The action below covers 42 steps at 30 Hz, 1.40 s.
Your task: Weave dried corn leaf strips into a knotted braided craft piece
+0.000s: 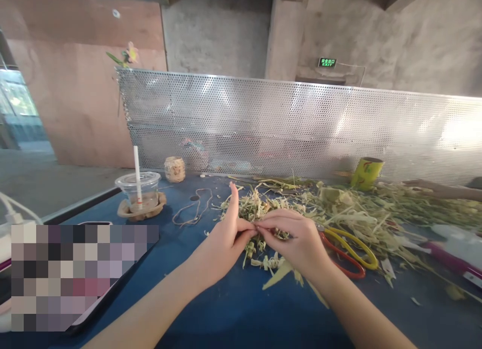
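Observation:
My left hand [226, 236] and my right hand [295, 238] meet over a blue table [233, 314], fingertips pinched together on a thin strip of dried leaf [259, 229]. The left index finger points up. Under and behind the hands lies a heap of pale green dried leaf strips [263, 206]. A few cut scraps [271, 263] lie just below my right hand.
Yellow-and-red scissors [348, 248] lie right of my right hand. A plastic cup with a straw [139, 191], a twine loop [194, 213], a twine spool [174, 168] and a yellow cup [366, 173] stand around. A perforated metal screen [301, 128] backs the table. Another person's hand [433, 188] rests far right.

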### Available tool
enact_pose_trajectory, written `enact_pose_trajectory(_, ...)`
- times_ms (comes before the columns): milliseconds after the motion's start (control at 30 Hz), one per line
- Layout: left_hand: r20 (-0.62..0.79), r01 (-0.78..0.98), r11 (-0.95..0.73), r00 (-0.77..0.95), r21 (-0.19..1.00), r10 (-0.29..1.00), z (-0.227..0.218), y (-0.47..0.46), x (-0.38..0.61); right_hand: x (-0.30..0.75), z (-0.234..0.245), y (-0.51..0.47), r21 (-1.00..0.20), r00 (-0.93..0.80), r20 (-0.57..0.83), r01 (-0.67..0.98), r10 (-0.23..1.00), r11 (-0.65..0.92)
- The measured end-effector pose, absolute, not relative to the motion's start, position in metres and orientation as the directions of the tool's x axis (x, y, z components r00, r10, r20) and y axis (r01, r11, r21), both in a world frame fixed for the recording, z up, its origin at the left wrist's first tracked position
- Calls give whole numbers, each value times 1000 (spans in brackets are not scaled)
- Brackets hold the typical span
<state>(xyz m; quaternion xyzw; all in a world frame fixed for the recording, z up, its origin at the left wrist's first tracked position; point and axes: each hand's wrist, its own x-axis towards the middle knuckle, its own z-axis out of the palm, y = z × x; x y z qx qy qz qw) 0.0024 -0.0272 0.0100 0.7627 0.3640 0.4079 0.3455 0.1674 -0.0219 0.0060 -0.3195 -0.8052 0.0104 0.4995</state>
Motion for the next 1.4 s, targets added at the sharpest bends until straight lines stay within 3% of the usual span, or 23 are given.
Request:
enact_pose_trajectory(200,234,65,-299,475,952,848,16,-27,-2,169,10,-26,-407,-308,764,452,567,794)
enact_pose_trajectory(400,90,17,-119,554,993,828,13,-20,-9,177,16,-18,-412,-483,678,375,554,830)
enact_pose_trajectory(733,-40,-6,54,600,999,799,14,-19,-13,184,29,-23,-239,-731,583,262,354,935)
enact_pose_trajectory(867,-54,36,41,600,999,798,13,-18,-12,190,31,-23,-121,-823,495,253,279,960)
enact_pose_trajectory(1100,-102,102,55,544,993,833,13,-19,-7,188,31,-26,312,-893,449,180,22,933)
enact_pose_trajectory(1200,-99,95,56,539,994,836,13,-18,-6,186,26,-27,417,-906,421,156,-38,895)
enact_pose_trajectory(1300,-68,67,37,557,997,828,12,-18,-6,188,18,-25,375,-882,471,185,-16,908)
enact_pose_trajectory(1400,-29,24,19,588,1000,808,12,-18,-9,191,12,-23,203,-810,572,292,129,935)
